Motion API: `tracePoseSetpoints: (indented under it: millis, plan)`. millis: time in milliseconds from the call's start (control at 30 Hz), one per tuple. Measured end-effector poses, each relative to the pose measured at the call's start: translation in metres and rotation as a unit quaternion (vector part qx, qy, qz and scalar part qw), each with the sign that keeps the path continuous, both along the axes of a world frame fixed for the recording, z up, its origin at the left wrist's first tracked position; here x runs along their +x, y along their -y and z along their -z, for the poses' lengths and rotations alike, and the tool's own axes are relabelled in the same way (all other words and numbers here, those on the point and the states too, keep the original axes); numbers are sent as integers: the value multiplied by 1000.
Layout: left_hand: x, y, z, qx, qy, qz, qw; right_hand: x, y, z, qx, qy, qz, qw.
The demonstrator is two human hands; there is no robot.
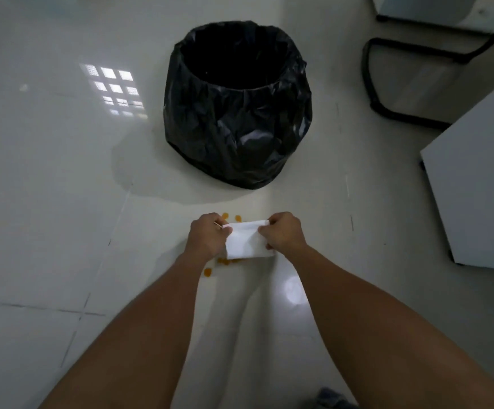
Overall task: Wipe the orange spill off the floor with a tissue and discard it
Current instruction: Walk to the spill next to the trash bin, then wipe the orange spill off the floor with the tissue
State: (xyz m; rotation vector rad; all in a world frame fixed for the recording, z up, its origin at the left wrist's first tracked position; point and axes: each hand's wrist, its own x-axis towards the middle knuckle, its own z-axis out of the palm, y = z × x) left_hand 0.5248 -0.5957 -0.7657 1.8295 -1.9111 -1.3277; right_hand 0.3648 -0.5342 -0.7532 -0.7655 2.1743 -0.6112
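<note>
Both the left hand and the right hand have fingers pinched closed on the upper corners of the tissue, long axis hand-to-hand, hanging directly over the orange spill on the floor, equidistant from both.

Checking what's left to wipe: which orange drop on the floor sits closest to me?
The lone drop beside the left forearm, below the tissue; the others lie farther off, toward the bin.
</note>
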Motion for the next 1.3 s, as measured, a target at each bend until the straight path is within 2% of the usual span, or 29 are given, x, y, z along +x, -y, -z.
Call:
tracePoseSetpoints:
  millis: [167,300,467,600,700,833,967,1100,1167,1300]
  plan:
    - [-7,6,40,-71,-14,-9,997,-10,12,41,-17,-22,2,1000]
    - [-7,6,56,-131,29,62,989,-8,13,57,-26,-49,10,998]
    - [-11,11,63,-202,72,107,971,-3,7,71,-59,-101,5,993]
    - [-12,11,73,-258,101,142,950,-1,-3,77,-105,-159,-41,981]
    - [-12,10,77,-281,114,162,939,1,-14,79,-161,-239,-156,945]
    - [-11,10,74,-281,141,176,933,7,-29,92,-96,-309,-326,888]
    - [2,10,70,-271,111,200,935,20,-44,110,-49,-324,-334,884]
    - [13,10,66,-298,132,258,910,29,-41,113,-36,-321,-318,891]
    - [23,9,66,-309,120,239,913,34,-39,111,-46,-323,-319,890]
    - [62,4,75,-312,106,135,935,41,-44,113,-61,-331,-367,867]
